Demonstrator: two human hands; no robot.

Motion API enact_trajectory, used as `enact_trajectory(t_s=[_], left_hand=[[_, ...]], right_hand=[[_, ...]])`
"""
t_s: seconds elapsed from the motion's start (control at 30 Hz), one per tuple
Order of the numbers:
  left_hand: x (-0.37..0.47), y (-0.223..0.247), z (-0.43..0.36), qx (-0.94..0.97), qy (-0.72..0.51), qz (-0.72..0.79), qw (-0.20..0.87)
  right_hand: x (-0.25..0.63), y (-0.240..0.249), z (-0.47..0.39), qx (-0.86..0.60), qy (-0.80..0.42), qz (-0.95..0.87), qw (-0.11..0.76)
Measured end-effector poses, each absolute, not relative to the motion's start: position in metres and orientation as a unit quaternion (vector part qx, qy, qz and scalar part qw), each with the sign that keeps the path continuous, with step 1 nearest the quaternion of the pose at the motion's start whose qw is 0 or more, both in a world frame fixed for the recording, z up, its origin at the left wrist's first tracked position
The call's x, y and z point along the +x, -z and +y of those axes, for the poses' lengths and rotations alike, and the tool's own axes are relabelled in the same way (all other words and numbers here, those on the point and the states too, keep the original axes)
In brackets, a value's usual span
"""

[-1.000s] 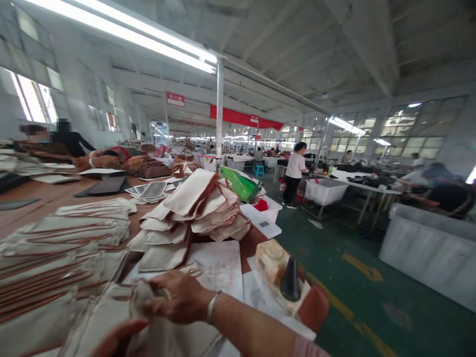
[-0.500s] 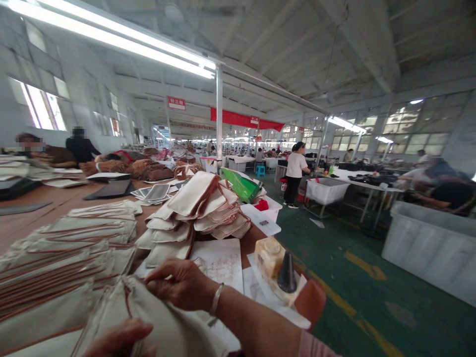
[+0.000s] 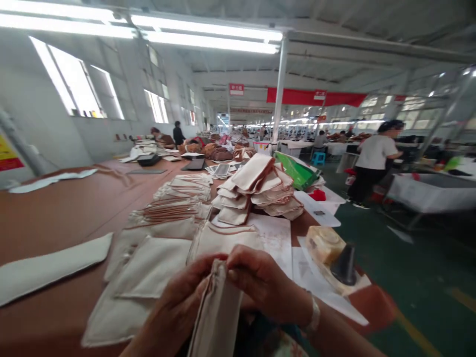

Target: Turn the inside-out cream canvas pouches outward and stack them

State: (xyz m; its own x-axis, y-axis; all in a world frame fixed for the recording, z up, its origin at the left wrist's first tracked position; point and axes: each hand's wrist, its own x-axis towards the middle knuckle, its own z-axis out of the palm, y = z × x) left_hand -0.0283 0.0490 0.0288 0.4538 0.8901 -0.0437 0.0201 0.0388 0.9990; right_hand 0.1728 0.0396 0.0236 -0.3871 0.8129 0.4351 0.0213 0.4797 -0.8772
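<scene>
In front of me, both hands grip a cream fabric pouch [image 3: 222, 317] with a brown edge, held upright and seen nearly edge-on. My left hand [image 3: 178, 300] closes on its upper left side. At the top corner my right hand [image 3: 266, 282] pinches it between thumb and fingers, with a bracelet on that wrist. Another cream pouch [image 3: 226, 237] with a brown rim lies just beyond the hands. A row of similar pouches [image 3: 173, 214] overlaps along the table to the left, and two flat cream pieces [image 3: 156, 267] lie nearer. The pouch's lower end runs out of view.
A pile of cream pouches [image 3: 256, 173] sits beyond a white sheet [image 3: 278, 235]. On the right are a yellowish block [image 3: 324, 243] and a dark cone [image 3: 345, 265]. A long cream piece [image 3: 52, 265] lies on the brown table [image 3: 74, 213]. One person [image 3: 374, 158] stands across the aisle.
The view has swung left, showing more table. The hands have come together at the pouch's top, which now stands upright near my body instead of lying over the row.
</scene>
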Motion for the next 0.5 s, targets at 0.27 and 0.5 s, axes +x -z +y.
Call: enact_trajectory(t_s=[0.27,0.5], left_hand=[[-0.034,0.005,0.034,0.619,-0.323,0.255,0.669],[-0.036,-0.005,0.041,0.661,-0.271,0.216,0.665]], right_hand=[[0.171,0.000,0.004,-0.381,-0.380,-0.755,0.374],[0.175,-0.007,0.001,-0.422,-0.397,-0.738,0.345]])
